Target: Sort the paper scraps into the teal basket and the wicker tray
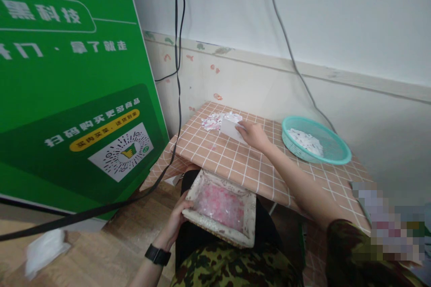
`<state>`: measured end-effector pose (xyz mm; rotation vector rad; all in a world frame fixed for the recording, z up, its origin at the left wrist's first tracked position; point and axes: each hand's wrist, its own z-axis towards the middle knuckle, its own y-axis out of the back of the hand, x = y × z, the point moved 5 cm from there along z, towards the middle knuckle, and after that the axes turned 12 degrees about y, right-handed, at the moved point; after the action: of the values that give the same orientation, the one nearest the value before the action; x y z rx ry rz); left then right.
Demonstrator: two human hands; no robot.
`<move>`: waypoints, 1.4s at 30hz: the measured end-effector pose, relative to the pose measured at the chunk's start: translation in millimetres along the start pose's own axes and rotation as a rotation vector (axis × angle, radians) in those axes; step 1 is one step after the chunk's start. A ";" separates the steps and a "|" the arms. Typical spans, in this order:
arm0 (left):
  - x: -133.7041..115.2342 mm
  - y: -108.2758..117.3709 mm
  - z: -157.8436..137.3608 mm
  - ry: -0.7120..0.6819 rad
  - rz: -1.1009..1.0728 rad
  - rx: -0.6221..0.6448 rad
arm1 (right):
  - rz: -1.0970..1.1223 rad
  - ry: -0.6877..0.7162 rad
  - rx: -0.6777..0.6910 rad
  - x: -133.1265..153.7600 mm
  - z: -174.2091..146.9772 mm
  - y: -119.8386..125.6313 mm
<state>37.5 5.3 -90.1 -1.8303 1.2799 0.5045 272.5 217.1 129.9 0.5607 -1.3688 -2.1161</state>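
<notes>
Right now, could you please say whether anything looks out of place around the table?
A crumpled white item, perhaps a bag, lies on the wooden floor at lower left, like litter. Small white pieces sit loose on the checked tablecloth, though similar ones are inside the teal basket.

The shirt [232,267] is camouflage, blotched in yellow-green, dark green, brown and near-black. Its sleeve [343,251] on the right side, in the same pattern, is short and loose, leaving the right forearm [303,188] bare. A black watch [156,254] with a squarish dark face and wide strap circles the left wrist [164,241]. Plain black legwear [186,228] covers the thighs. The left hand [178,215] and right hand [254,135] are bare.
</notes>
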 end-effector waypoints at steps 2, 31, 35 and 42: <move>-0.8 -0.2 -0.2 0.003 -0.008 -0.014 | -0.010 -0.006 0.013 -2.7 -1.4 0.8; 1.1 0.9 1.4 0.000 0.007 -0.014 | -0.110 -0.008 0.007 18.0 -4.0 -2.2; -0.3 -0.1 1.0 -0.010 0.016 -0.004 | -0.147 -0.028 0.042 12.9 -3.8 1.1; -0.5 0.2 1.3 -0.005 0.010 -0.023 | -0.111 -0.074 -0.008 15.0 -8.0 -3.2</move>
<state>37.2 6.5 -90.5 -1.8413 1.2849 0.5304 265.2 202.9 123.1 0.5722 -1.3979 -2.2505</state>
